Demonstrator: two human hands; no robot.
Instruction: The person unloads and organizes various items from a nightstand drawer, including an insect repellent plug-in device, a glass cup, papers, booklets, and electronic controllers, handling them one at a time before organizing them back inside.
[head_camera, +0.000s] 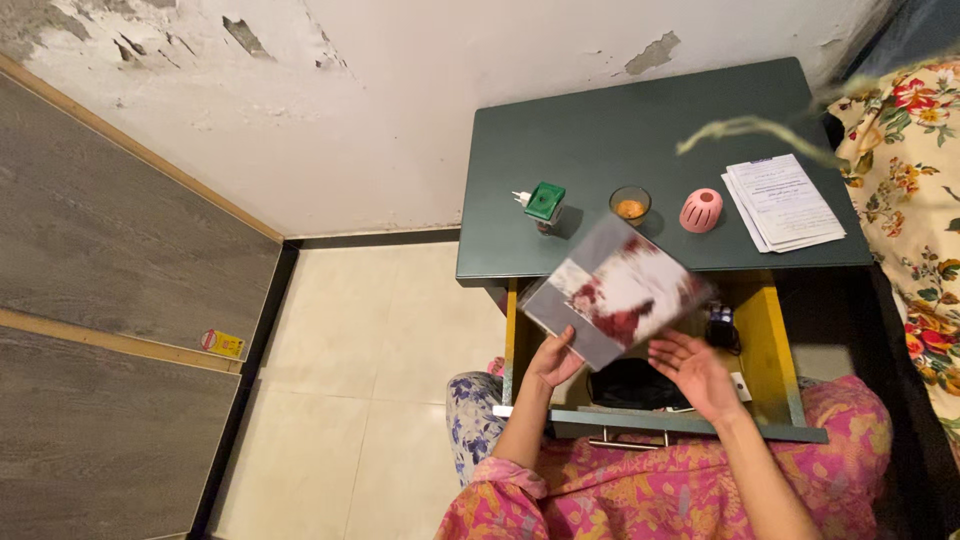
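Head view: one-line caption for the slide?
Left hand holds a blurred book over an open yellow drawer; right hand open beside it.

1. The room is a bit dim, with soft warm light from above.
2. The book looks smeared and blurry.
3. A pale blurry string hangs close to the camera.
4. The dark corner on the right is hard to see.
5. The wall looks bent near the edges.
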